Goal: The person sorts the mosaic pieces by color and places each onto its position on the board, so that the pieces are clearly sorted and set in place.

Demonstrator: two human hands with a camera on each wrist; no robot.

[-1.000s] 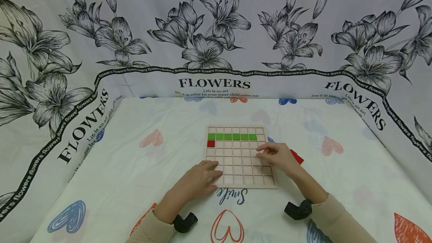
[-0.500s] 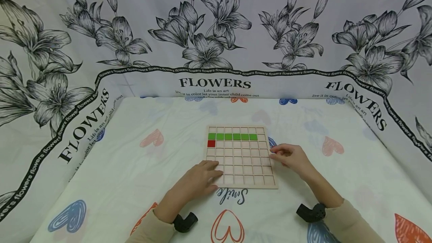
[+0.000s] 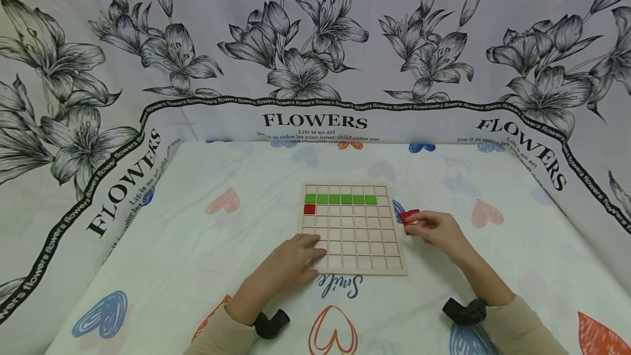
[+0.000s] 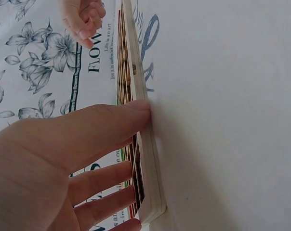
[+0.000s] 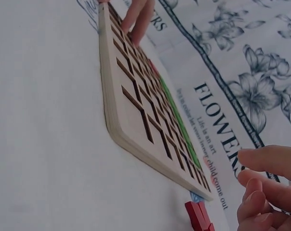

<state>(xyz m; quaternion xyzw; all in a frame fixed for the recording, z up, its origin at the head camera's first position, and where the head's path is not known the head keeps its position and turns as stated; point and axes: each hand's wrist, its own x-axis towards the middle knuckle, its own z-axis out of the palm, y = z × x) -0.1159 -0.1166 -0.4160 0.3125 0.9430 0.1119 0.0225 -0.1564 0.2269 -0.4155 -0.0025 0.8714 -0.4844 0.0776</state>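
A pale wooden grid board [image 3: 365, 263] lies flat on the cloth. Green square tiles [image 3: 334, 199] fill most of its second row from the back, and one red tile [image 3: 309, 209] sits in the leftmost cell below. My left hand [image 3: 291, 261] rests at the board's front left part; in the left wrist view its thumb [image 4: 128, 113] touches the outer edge and the extended fingers reach over the cells. Just right of the board, my right hand [image 3: 439, 230] is over loose red tiles [image 5: 199, 215], partly hidden in the head view. Its index finger and thumb stand apart, with nothing visible between them.
White cloth with printed hearts [image 3: 487, 213] covers the table. A flower-printed curtain [image 3: 315, 81] stands behind and at both sides. Dark wrist devices [image 3: 271, 323] are worn on both arms.
My right hand has moved right, from over the board to the loose red tiles beside it. Some of these tiles now show at its fingertips. My left hand stays in place.
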